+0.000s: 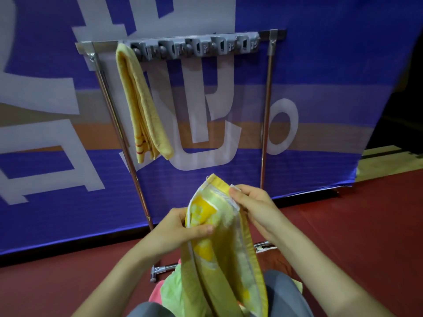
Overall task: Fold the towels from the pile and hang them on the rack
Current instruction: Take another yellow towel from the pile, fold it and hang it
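Observation:
A yellow-green towel (pixel 225 252) with bright yellow patches hangs folded lengthwise between my hands, below the rack. My left hand (pixel 180 227) grips its left edge, thumb across the front. My right hand (pixel 251 203) pinches the upper right corner. The metal rack (pixel 266 106) stands ahead against a banner, and a folded pale-yellow towel (pixel 142 104) hangs over the left end of its top bar. Under the held towel lies the pile (pixel 170 291), showing green and pink cloth, mostly hidden.
A grey strip of hooks (pixel 194 48) runs along the rack's top bar. The blue and white banner (pixel 320 88) stands right behind the rack. The floor (pixel 366 225) is dark red. My grey-clad knees (pixel 283 291) are at the bottom.

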A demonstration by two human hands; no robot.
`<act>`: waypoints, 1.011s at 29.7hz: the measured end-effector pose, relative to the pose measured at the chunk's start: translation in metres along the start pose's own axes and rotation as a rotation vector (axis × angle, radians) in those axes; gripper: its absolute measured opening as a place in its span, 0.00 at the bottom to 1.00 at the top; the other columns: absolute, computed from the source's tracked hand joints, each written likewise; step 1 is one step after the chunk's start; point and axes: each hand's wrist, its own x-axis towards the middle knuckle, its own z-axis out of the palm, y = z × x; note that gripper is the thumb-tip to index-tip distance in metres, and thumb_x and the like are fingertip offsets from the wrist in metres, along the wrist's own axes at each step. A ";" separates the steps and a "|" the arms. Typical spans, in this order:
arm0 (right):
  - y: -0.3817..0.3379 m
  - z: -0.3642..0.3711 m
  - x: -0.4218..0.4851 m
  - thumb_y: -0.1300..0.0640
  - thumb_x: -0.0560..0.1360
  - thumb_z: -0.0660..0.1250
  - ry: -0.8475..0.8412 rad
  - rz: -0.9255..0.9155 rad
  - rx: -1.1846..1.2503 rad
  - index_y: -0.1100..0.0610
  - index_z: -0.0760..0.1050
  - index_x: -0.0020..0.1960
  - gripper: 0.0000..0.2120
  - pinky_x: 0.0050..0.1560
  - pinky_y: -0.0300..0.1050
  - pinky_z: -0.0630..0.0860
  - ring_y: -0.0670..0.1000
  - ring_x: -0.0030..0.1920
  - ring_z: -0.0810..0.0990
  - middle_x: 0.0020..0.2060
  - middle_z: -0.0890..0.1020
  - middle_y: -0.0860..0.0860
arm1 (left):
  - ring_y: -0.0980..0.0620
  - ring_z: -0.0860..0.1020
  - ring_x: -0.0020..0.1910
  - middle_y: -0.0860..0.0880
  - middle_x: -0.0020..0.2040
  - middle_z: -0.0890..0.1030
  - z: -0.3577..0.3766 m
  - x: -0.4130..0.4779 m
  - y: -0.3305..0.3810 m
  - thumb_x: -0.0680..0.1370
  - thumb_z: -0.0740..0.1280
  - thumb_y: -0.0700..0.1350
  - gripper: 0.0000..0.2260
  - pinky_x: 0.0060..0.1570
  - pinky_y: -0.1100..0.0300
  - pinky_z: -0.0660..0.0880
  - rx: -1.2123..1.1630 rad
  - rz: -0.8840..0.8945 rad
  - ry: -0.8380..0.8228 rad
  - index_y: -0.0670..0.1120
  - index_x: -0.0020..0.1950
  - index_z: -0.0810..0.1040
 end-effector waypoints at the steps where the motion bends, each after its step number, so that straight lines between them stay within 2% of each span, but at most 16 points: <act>1: -0.004 0.002 0.000 0.59 0.75 0.62 -0.019 -0.014 -0.028 0.56 0.78 0.36 0.10 0.32 0.34 0.74 0.43 0.30 0.78 0.28 0.81 0.47 | 0.52 0.83 0.41 0.49 0.40 0.85 0.000 -0.003 0.005 0.61 0.77 0.49 0.15 0.40 0.63 0.79 -0.021 -0.005 -0.033 0.45 0.44 0.82; 2: -0.007 0.004 0.000 0.59 0.74 0.63 -0.040 -0.020 -0.058 0.55 0.79 0.37 0.09 0.33 0.35 0.75 0.43 0.31 0.79 0.29 0.82 0.47 | 0.52 0.83 0.42 0.49 0.41 0.85 0.000 -0.004 0.007 0.59 0.76 0.50 0.17 0.40 0.64 0.78 -0.041 0.000 -0.047 0.46 0.45 0.82; 4: -0.010 0.009 0.000 0.59 0.74 0.64 -0.086 -0.019 -0.121 0.55 0.79 0.38 0.08 0.34 0.35 0.75 0.43 0.31 0.79 0.29 0.82 0.46 | 0.53 0.83 0.42 0.51 0.40 0.85 0.000 -0.005 0.017 0.64 0.74 0.49 0.15 0.39 0.65 0.78 -0.054 0.043 -0.008 0.46 0.48 0.80; 6: -0.013 0.015 -0.002 0.60 0.73 0.65 -0.148 -0.017 -0.174 0.55 0.79 0.38 0.07 0.35 0.34 0.75 0.43 0.33 0.80 0.30 0.82 0.46 | 0.58 0.81 0.33 0.53 0.32 0.83 0.001 -0.004 0.027 0.72 0.69 0.44 0.06 0.32 0.69 0.76 -0.028 0.085 0.077 0.43 0.45 0.79; 8: -0.013 0.018 -0.004 0.60 0.74 0.65 -0.181 -0.018 -0.205 0.54 0.79 0.39 0.07 0.36 0.33 0.75 0.42 0.34 0.80 0.30 0.82 0.45 | 0.60 0.77 0.27 0.52 0.28 0.79 0.000 -0.004 0.035 0.75 0.62 0.42 0.09 0.26 0.70 0.72 0.037 0.112 0.127 0.38 0.42 0.78; 11: -0.012 0.018 -0.006 0.58 0.74 0.65 -0.205 -0.022 -0.209 0.53 0.79 0.38 0.07 0.36 0.34 0.74 0.42 0.34 0.79 0.30 0.81 0.45 | 0.54 0.78 0.32 0.45 0.34 0.80 -0.003 -0.007 0.038 0.75 0.62 0.44 0.14 0.32 0.66 0.75 0.075 0.131 0.153 0.33 0.44 0.78; 15: 0.005 0.009 -0.010 0.54 0.71 0.66 -0.220 0.010 -0.184 0.54 0.79 0.41 0.05 0.38 0.33 0.73 0.43 0.36 0.77 0.34 0.80 0.46 | 0.51 0.77 0.33 0.42 0.33 0.78 -0.008 -0.009 0.042 0.69 0.63 0.50 0.20 0.33 0.65 0.74 0.104 0.175 0.176 0.32 0.41 0.78; 20: 0.040 -0.015 -0.012 0.53 0.72 0.67 -0.179 0.159 -0.231 0.58 0.78 0.43 0.08 0.34 0.34 0.73 0.43 0.32 0.77 0.32 0.80 0.47 | 0.57 0.80 0.30 0.49 0.29 0.82 -0.021 -0.012 0.052 0.70 0.63 0.50 0.14 0.32 0.68 0.75 0.091 0.207 0.255 0.40 0.36 0.80; 23: 0.054 -0.026 -0.014 0.47 0.68 0.68 -0.126 0.192 -0.302 0.60 0.77 0.41 0.15 0.32 0.34 0.69 0.42 0.31 0.73 0.30 0.76 0.47 | 0.59 0.79 0.29 0.50 0.28 0.82 -0.033 -0.014 0.055 0.71 0.62 0.47 0.12 0.30 0.70 0.74 0.080 0.228 0.325 0.41 0.36 0.80; 26: 0.069 -0.046 -0.014 0.58 0.73 0.67 -0.071 0.198 -0.350 0.59 0.78 0.39 0.06 0.33 0.33 0.69 0.39 0.30 0.73 0.28 0.77 0.43 | 0.58 0.80 0.29 0.50 0.28 0.83 -0.050 -0.018 0.055 0.73 0.62 0.45 0.11 0.29 0.69 0.74 0.093 0.218 0.414 0.42 0.38 0.81; 28: 0.075 -0.060 -0.016 0.61 0.73 0.65 -0.014 0.194 -0.408 0.63 0.79 0.39 0.07 0.35 0.34 0.67 0.38 0.31 0.72 0.28 0.76 0.43 | 0.60 0.79 0.27 0.51 0.27 0.82 -0.065 -0.021 0.053 0.75 0.62 0.43 0.11 0.28 0.70 0.74 0.095 0.212 0.484 0.44 0.37 0.81; 30: 0.075 -0.072 -0.018 0.62 0.74 0.65 0.030 0.184 -0.422 0.60 0.78 0.36 0.09 0.36 0.33 0.68 0.36 0.30 0.72 0.25 0.77 0.42 | 0.60 0.78 0.26 0.52 0.26 0.82 -0.079 -0.024 0.050 0.75 0.62 0.44 0.14 0.27 0.70 0.74 0.100 0.196 0.529 0.47 0.33 0.83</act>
